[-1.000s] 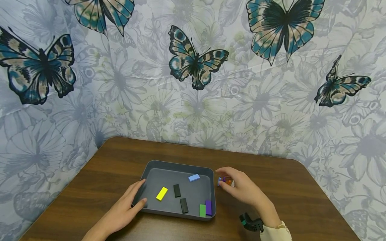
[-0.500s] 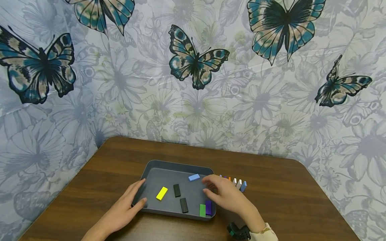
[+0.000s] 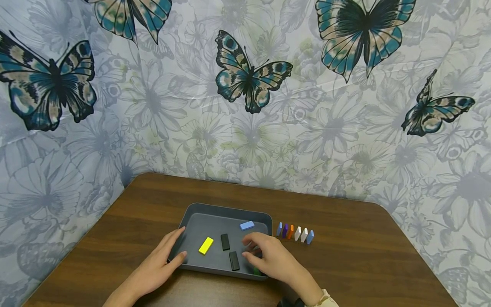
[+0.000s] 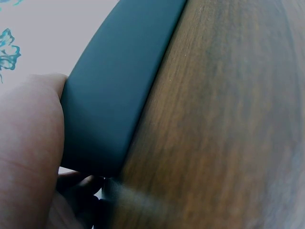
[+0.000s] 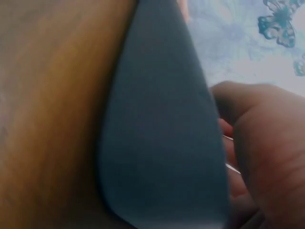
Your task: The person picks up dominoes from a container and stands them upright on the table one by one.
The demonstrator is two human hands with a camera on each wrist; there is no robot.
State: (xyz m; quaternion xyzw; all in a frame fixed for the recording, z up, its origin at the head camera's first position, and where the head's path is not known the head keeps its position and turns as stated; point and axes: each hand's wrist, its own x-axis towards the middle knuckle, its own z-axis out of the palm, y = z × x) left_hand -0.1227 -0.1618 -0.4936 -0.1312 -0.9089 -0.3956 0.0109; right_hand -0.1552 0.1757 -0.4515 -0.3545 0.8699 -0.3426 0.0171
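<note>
A grey tray (image 3: 215,273) lies on the table with loose domino blocks in it: a yellow one (image 3: 206,246), a light blue one (image 3: 247,225) and two black ones, the nearer (image 3: 234,261) close to the right hand. My left hand (image 3: 159,262) holds the tray's near left corner, its thumb reaching over the rim. My right hand (image 3: 268,258) hovers over the tray's right side, thumb and fingers loosely bent and apart, with nothing seen between them. Beneath it a green block (image 3: 256,271) shows only in part; the purple one is hidden. Both wrist views show the tray's outer wall (image 4: 109,95).
To the right of the tray, several dominoes stand on end in a row: blue, purple, orange, two white, and blue (image 3: 310,237). All rests on a brown wooden table (image 3: 364,247). Behind hangs a butterfly-patterned cloth (image 3: 326,149).
My right hand has moved left and nearer, from the standing row to over the tray's right side, uncovering the row and covering the purple block. My left hand has stayed in place.
</note>
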